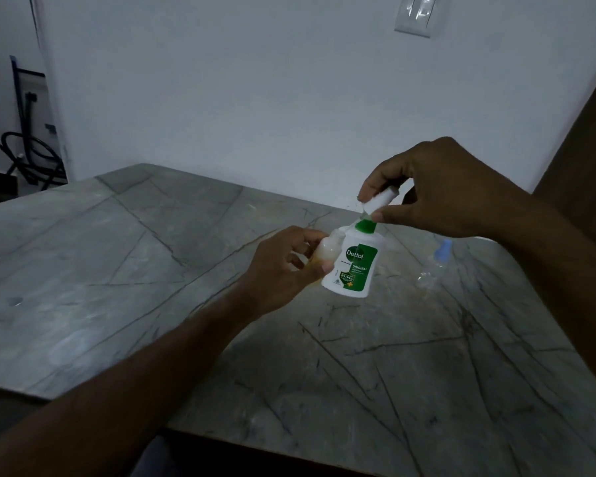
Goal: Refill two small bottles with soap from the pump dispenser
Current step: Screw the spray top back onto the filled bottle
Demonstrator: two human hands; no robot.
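Observation:
A white Dettol pump dispenser point(353, 266) with a green collar stands tilted on the grey marble table point(152, 270). My right hand point(437, 191) grips its white pump head point(381, 199) from above. My left hand point(283, 266) holds a small translucent bottle point(327, 251) with yellowish soap in it, pressed against the dispenser's left side under the spout. A second small clear bottle point(430, 270) with a light blue cap lies on the table to the right, apart from both hands.
The table runs to a white wall at the back with a light switch point(415, 13). Dark cables and a frame point(28, 142) stand off the table's far left. A brown surface point(585, 139) rises at the right edge.

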